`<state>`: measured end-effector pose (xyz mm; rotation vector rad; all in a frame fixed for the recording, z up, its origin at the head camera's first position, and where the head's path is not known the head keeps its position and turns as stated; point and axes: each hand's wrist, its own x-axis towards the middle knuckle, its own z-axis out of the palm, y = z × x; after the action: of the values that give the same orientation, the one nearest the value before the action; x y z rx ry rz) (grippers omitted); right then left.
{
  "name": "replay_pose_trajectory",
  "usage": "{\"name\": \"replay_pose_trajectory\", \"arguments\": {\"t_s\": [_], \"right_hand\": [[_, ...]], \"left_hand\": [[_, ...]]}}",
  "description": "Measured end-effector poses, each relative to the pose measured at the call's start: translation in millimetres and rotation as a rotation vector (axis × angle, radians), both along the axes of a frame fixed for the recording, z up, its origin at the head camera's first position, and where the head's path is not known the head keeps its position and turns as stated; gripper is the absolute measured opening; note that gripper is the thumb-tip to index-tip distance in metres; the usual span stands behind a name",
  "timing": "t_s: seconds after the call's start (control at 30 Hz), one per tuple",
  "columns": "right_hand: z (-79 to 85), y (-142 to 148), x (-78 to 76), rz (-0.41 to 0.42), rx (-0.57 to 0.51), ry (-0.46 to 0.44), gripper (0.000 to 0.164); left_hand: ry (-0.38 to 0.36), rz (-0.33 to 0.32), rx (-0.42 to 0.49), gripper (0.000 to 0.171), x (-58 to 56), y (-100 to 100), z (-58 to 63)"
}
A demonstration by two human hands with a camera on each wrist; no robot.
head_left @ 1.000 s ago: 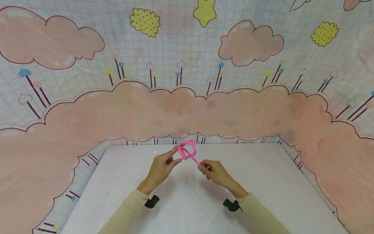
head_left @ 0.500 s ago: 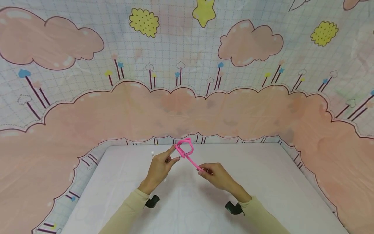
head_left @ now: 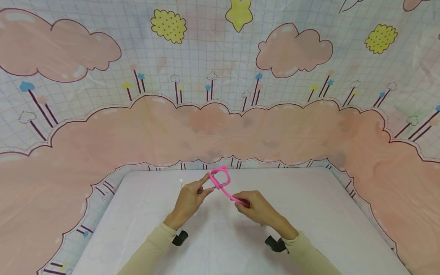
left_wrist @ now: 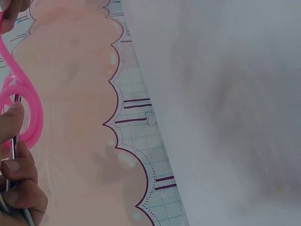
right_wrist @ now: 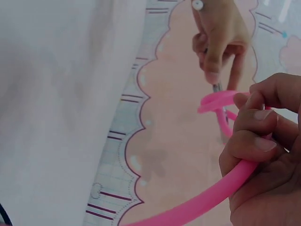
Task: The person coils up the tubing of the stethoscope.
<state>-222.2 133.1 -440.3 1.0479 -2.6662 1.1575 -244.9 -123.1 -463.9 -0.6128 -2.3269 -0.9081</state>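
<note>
Around you hangs a printed cloth (head_left: 213, 133), its upper and side edges cut off in the head view. In front of you is the white table (head_left: 309, 198), its near edge also cut off. Your left sleeve (head_left: 151, 248) and right sleeve (head_left: 311, 254) reach in from below.

Your right hand (head_left: 257, 206) curls its fingers round the pink tube (head_left: 220, 186); the stretch inside your grip is hidden, and in the right wrist view the tube runs out of the bottom edge. Your left hand (head_left: 188, 195) grips a thin metal tool (right_wrist: 217, 87), thumb and index finger at the tube's loop; the left wrist view cuts off much of that hand. The tube is between your hands, looped about the far part of the tool, with one length stretching to your right hand. How the loops cross is hard to make out, and your fingers cover too much of the tool to tell its kind. A dark camera (head_left: 180, 238) sits by your left wrist, another by the right. Smallest is a white knob (head_left: 181, 181) beside your left hand.
</note>
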Motion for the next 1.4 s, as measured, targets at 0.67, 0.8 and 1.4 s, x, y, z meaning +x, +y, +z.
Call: {"name": "replay_pose_trajectory", "arguments": {"t_s": [0.67,0.8,1.4], "right_hand": [[21.5,6,-12.8,0.1,0.073,0.149,0.016],[24.1,6,-14.9,0.113,0.074,0.155,0.016],[29.8,7,-24.4,0.083,0.069,0.139,0.018]], "left_hand": [[-0.056,-0.104,-0.153,0.058,10.4,5,-1.0],[-0.062,-0.147,-0.18,0.058,11.5,5,-0.9],[-0.131,-0.256,-0.255,0.057,18.8,5,4.4]]}}
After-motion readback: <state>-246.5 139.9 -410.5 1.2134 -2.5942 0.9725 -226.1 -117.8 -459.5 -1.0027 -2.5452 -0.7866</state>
